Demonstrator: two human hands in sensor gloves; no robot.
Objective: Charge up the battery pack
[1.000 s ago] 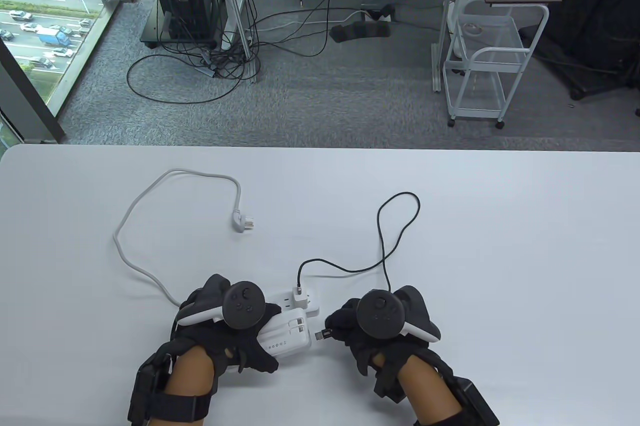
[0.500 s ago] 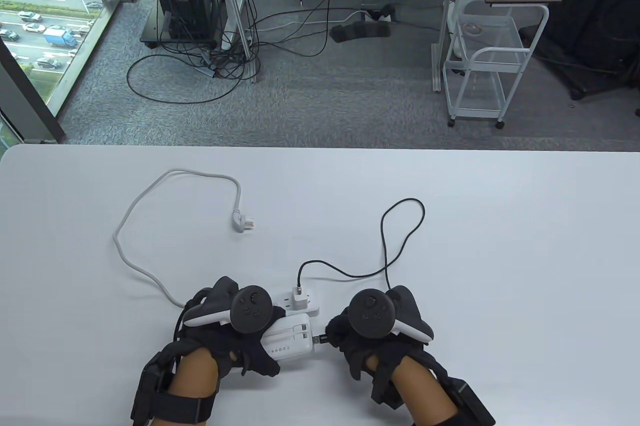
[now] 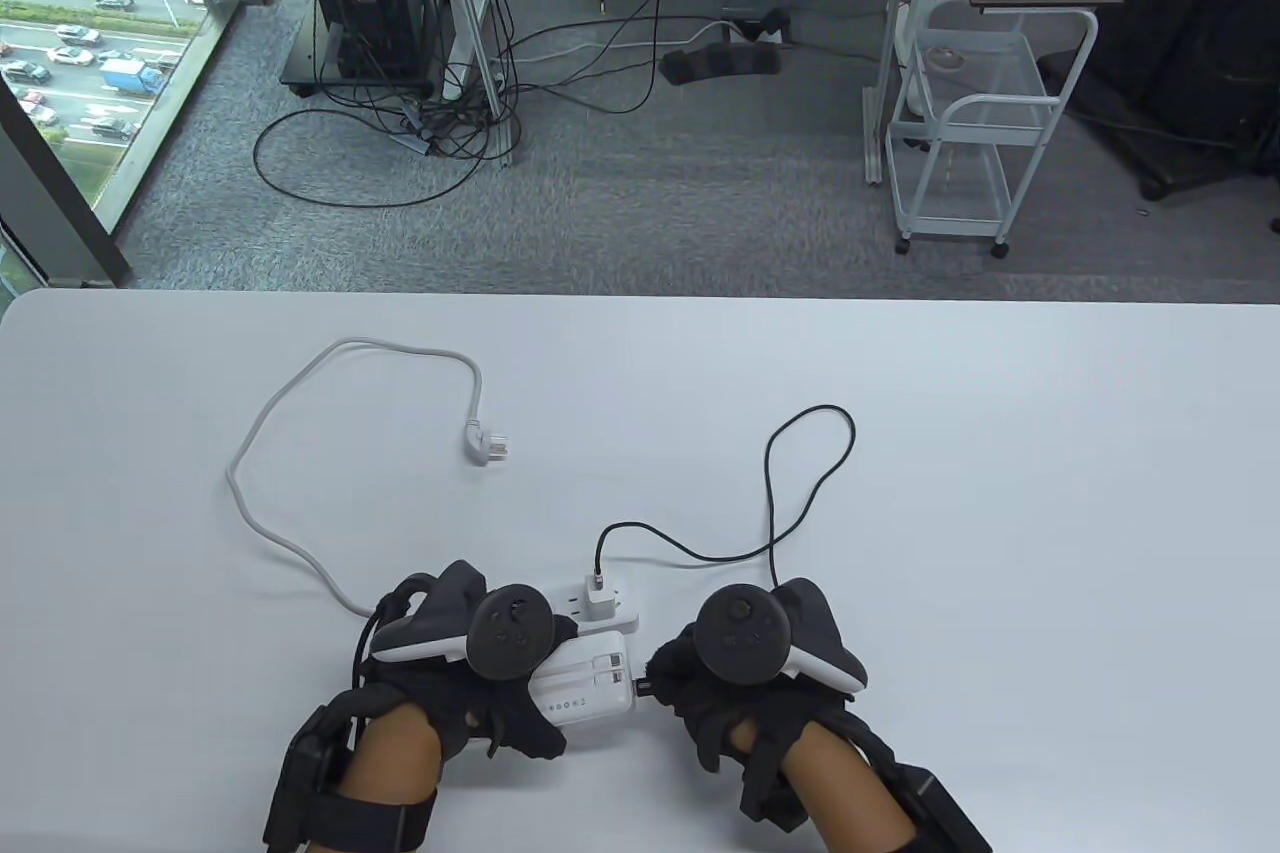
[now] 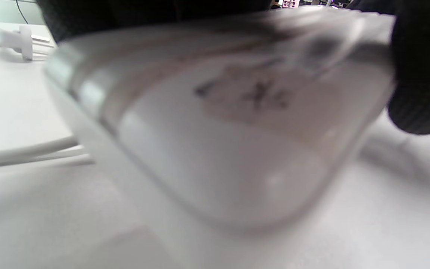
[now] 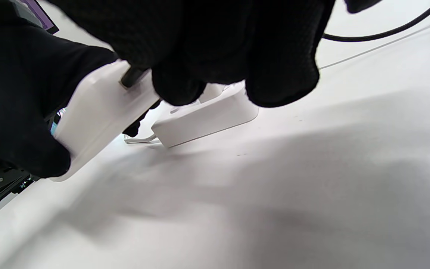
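Note:
My left hand (image 3: 470,663) grips a white battery pack (image 3: 590,678) near the table's front edge; it fills the left wrist view (image 4: 222,142), blurred. My right hand (image 3: 700,678) pinches the black cable's plug (image 3: 645,688), which sits in the pack's right end, also seen in the right wrist view (image 5: 133,76). The black cable (image 3: 790,483) loops back to a white charger (image 3: 600,601) plugged into a white power strip (image 3: 625,608) just behind the pack.
The strip's grey cord (image 3: 300,433) curves left and back, ending in an unplugged wall plug (image 3: 485,445) lying on the table. The white table (image 3: 1000,543) extends wide to the right and far side.
My right hand moved left and the plug went from a gap beside the pack into its right end. My left hand shifted the pack slightly right.

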